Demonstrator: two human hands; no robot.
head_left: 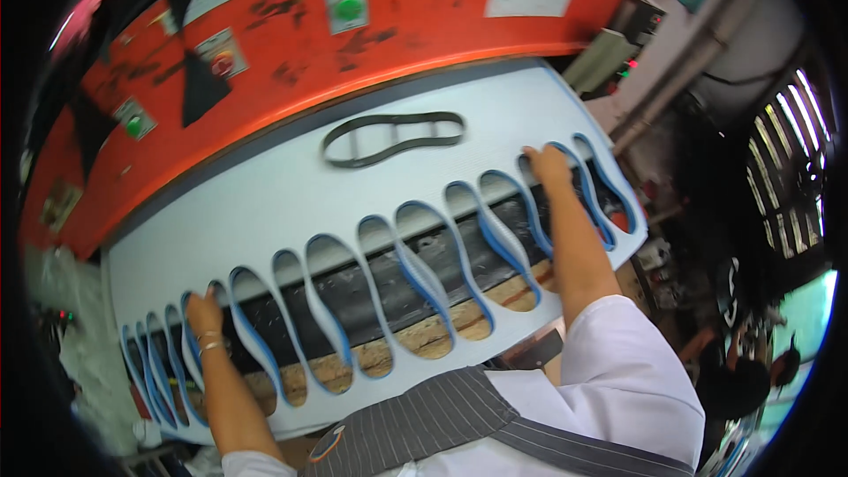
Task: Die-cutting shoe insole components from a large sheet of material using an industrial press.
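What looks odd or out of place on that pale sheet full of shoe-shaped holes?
A dark sole-shaped cutting ring lies alone on the uncut part of the foam sheet. The orange machine front is scuffed, with paint worn off. Nothing looks spilled.

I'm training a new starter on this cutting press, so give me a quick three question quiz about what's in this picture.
1. True or false: both hands rest on the white foam sheet.
2. What lies alone on the uncut part of the sheet? A) a dark sole-shaped cutting die B) a hammer C) a tape roll
3. What shape are the holes already cut in the sheet?

Key
1. True: the left hand and right hand both grip at cutout edges.
2. A: the cutting die.
3. Shoe-sole shaped, in a row.
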